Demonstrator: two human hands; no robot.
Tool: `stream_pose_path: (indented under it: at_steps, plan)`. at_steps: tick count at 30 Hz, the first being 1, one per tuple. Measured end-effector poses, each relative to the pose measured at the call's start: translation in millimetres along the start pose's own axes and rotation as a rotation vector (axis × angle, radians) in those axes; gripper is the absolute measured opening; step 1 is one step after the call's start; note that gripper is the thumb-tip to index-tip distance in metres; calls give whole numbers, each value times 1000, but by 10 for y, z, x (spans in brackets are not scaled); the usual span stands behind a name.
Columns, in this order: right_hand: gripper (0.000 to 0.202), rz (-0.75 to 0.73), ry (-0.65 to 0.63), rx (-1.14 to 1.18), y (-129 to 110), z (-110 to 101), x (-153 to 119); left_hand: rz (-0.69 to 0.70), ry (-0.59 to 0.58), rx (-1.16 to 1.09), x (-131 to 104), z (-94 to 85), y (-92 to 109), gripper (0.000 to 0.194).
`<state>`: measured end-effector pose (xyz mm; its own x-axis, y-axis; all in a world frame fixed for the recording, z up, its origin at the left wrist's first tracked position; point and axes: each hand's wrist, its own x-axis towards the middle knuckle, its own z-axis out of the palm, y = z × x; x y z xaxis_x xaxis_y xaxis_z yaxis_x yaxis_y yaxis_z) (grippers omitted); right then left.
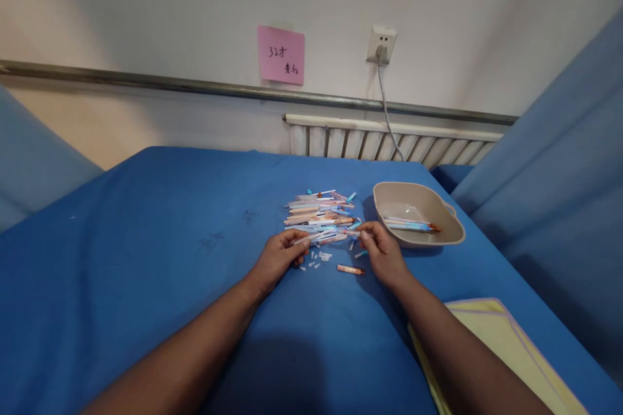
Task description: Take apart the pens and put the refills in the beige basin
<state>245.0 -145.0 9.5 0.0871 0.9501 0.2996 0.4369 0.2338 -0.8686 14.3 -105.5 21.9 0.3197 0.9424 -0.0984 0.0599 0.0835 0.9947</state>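
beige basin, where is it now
In the head view, the beige basin sits on the blue cloth, right of the pile of pens, just beyond the right hand.

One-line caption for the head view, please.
Left hand and right hand at opposite sides of a pile of slim pens, near a beige basin on a blue cloth.

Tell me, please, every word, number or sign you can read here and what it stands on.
"32": on the pink note, handwritten, upper line; the character after it is unclear.
Lower line of the note: handwritten characters, too small and blurred to read surely.
Pens: any print is too small to read.
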Motion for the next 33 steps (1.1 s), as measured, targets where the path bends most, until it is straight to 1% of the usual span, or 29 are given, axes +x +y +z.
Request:
stream_pose_path:
  at_steps: [3, 7, 13, 18, 23, 27, 30, 33]
  plan:
    - [22, -1, 2, 0, -5, -19, 4, -4, -16, 32, -13, 12, 3, 32]
    - [21, -38, -73, -31, -39, -9, -7, -8, -39, 77, -23, 28, -9, 33]
    - [16, -135, -167, -56, -90, 16, -42, -16, -166, 157, -50, 52, -14, 29]
    - [14, -162, -166, -47, -98, 7, -50, -26, -222, 145, -59, 43, -3, 29]
    - [14, -183, -157, -26, -107, -2, -59, -70, -269, 88, -81, 27, 41, 32]
    - [14, -172, -175, 10, -124, 3, -65, -83, -324, 51, -103, 25, 86, 31]
    - [14, -160, -177, 13, -136, 4, -65, -75, -323, 54, -113, 32, 93, 30]
    - [15, -121, -186, 10, -133, 3, -67, -29, -301, 89, -116, 41, 82, 27]
